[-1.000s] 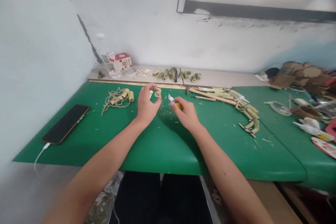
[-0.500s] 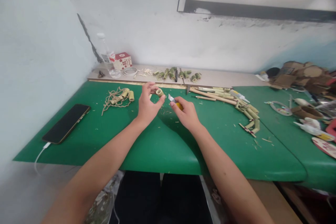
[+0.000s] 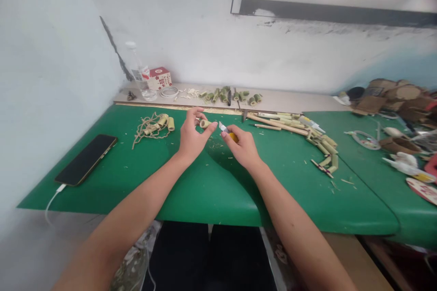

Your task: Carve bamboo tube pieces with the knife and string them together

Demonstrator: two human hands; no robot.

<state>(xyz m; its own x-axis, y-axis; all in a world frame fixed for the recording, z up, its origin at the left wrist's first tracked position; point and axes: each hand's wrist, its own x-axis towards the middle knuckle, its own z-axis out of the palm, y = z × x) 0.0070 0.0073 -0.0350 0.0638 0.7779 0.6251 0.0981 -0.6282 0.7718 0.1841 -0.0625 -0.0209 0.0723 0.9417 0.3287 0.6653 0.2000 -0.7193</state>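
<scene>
Between the thumb and fingers of my left hand (image 3: 193, 132) is a short hollow bamboo piece (image 3: 205, 123), its open end facing me and to the left. My right hand (image 3: 241, 145) is closed on a yellow utility knife (image 3: 233, 137). The knife's blade points up and left, close to the bamboo piece but seemingly apart from it. Small shavings (image 3: 215, 144) lie on the green mat (image 3: 211, 182) below my hands. Left of my left hand, twine (image 3: 147, 130) lies tangled around a few cut bamboo tubes (image 3: 170, 124).
A phone (image 3: 86, 160) with a white cable lies at left. Along the back ledge stand a plastic bottle (image 3: 138, 75), a red-white box (image 3: 160, 78) and bamboo pieces (image 3: 223, 95). A hammer (image 3: 273, 122) and linked bamboo tubes (image 3: 327, 148) lie right, cardboard scraps (image 3: 375, 95) far right.
The bamboo piece has turned in my left hand, from its opening facing up to lying more sideways. My right hand and the knife have hardly moved.
</scene>
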